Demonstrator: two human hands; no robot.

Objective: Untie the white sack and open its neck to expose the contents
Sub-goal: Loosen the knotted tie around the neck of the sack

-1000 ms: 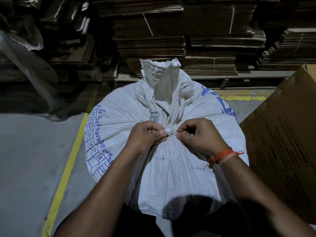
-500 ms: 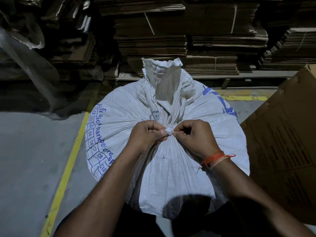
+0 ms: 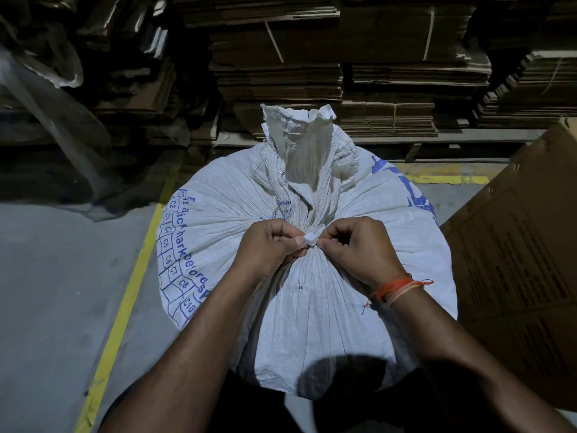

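Because the head view is the only one, everything here is placed against the tie (image 3: 309, 238), the small white knot or clip cinching the sack (image 3: 312, 307) where its cloth gathers into pleats. The sack stands on the floor (image 3: 46, 292) right in front of the person, bulging out on every side of the tie, and its neck (image 3: 299, 145) rises just beyond the tie as a crumpled, upright frill. The left hand (image 3: 268, 248) sits just left of the tie, its fingers curled and its thumb and forefinger pinching the tie's left edge; the right hand (image 3: 359, 248) sits just right of it, also curled, its fingertips nipping the tie or the band at its right edge, though exactly what they hold is too small to tell. An orange thread (image 3: 396, 287) circles the right wrist, nearer the camera than the tie. Left of the tie a yellow line (image 3: 125, 301) runs along the floor; right of it leans a brown carton (image 3: 515, 260); well beyond it stand stacks of flat cardboard (image 3: 281, 57). The sack looks woven, thin and pliant yet crackly, and so taut and full that it is probably heavy and will not shift while worked on. The tie seems small, tight and slippery, so it likely needs fingertip or nail work at its loose end. Once it is free, the best hold is probably the neck's rim, taken on opposite sides and spread apart.
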